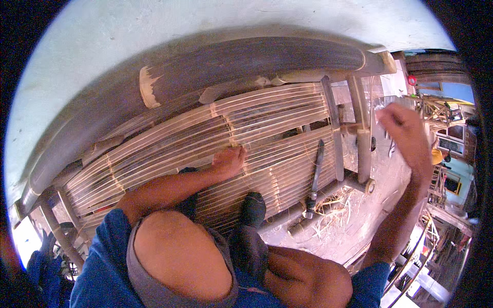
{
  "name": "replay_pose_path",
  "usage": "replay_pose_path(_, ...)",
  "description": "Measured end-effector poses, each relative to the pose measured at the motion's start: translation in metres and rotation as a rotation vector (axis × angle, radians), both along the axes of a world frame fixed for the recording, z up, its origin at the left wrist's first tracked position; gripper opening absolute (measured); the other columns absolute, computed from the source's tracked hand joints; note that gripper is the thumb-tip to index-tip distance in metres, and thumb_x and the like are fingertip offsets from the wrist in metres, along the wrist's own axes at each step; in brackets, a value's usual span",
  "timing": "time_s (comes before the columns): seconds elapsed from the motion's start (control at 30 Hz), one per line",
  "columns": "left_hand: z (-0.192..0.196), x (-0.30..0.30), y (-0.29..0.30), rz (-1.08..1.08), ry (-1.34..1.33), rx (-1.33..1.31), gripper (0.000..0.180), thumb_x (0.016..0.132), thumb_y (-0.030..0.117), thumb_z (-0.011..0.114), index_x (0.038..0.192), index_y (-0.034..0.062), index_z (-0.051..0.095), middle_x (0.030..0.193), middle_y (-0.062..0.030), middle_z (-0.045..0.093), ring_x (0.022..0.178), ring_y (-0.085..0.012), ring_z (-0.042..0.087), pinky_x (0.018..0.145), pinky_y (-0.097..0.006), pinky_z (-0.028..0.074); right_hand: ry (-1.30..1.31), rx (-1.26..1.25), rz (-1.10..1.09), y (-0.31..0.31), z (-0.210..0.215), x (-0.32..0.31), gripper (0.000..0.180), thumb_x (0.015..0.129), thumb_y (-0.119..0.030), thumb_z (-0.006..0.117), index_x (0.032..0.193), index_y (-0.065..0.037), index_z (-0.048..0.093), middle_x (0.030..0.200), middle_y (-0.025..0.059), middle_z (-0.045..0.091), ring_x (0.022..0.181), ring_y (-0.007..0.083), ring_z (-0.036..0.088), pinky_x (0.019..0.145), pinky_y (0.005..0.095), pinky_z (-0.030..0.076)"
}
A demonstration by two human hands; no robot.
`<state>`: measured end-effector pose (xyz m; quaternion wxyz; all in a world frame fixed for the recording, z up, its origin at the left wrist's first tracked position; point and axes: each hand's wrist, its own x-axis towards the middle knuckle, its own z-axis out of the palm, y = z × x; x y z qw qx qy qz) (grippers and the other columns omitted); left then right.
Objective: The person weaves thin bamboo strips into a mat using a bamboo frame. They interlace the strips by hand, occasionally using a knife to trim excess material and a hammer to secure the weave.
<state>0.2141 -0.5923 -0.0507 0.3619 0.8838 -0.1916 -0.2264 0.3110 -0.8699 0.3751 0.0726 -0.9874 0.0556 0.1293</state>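
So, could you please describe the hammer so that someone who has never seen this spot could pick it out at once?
Start from the big slatted bamboo bench that fills the middle of the view and go to its right end, right of the left hand pressed on the slats. The hammer lies there across the slats. It is the only dark, straight tool, with a metal head at its lower end.

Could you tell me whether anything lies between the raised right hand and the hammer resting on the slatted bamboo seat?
Nothing visible does. The right hand is up in the air, and only bare slats and frame bars separate it from the hammer.
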Motion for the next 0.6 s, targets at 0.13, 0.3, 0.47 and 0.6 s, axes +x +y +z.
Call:
replay_pose_path(0.13, -0.011, 0.003, 0.01, -0.155, -0.347, 0.0, 0.03, 0.098, 0.028, 0.049, 0.098, 0.0016, 0.062, 0.081, -0.024, 0.065, 0.072, -0.0402, 0.066, 0.059, -0.053, 0.054, -0.618, -0.164, -0.136, -0.03, 0.052, 0.023, 0.025, 0.096, -0.026, 0.06, 0.1, -0.003, 0.068, 0.078, 0.003, 0.059, 0.075, 0.0121, 0.05, 0.072, 0.0296, 0.043)
replay_pose_path(0.3, 0.001, 0.002, 0.026, -0.155, -0.484, -0.089, 0.02, 0.094, 0.017, 0.052, 0.102, 0.0005, 0.061, 0.078, -0.0222, 0.063, 0.067, -0.0386, 0.064, 0.056, -0.052, 0.052, -0.873, -0.235, 0.068, -0.07, 0.036, 0.057, 0.033, 0.098, -0.033, 0.058, 0.114, -0.006, 0.07, 0.096, 0.0115, 0.066, 0.092, 0.0219, 0.06, 0.085, 0.0351, 0.047)
replay_pose_path(0.47, 0.021, 0.003, 0.034, -0.069, -0.37, -0.107, 0.025, 0.098, 0.021, 0.047, 0.105, 0.0006, 0.06, 0.084, -0.0229, 0.065, 0.075, -0.0377, 0.066, 0.063, -0.049, 0.053, -0.651, -0.276, 0.323, -0.015, -0.132, 0.014, 0.031, 0.096, -0.024, 0.062, 0.119, -0.005, 0.063, 0.116, 0.0171, 0.064, 0.108, 0.0329, 0.061, 0.096, 0.041, 0.047)
replay_pose_path(0.6, 0.03, 0.006, 0.035, -0.025, -0.165, -0.131, 0.03, 0.101, 0.025, 0.042, 0.105, 0.0039, 0.062, 0.091, -0.0209, 0.067, 0.082, -0.038, 0.066, 0.074, -0.048, 0.053, 0.043, 0.113, 0.288, 0.053, -0.241, -0.054, 0.027, 0.093, -0.03, 0.062, 0.107, -0.006, 0.062, 0.087, 0.0178, 0.068, 0.081, 0.0396, 0.066, 0.069, 0.0478, 0.054)
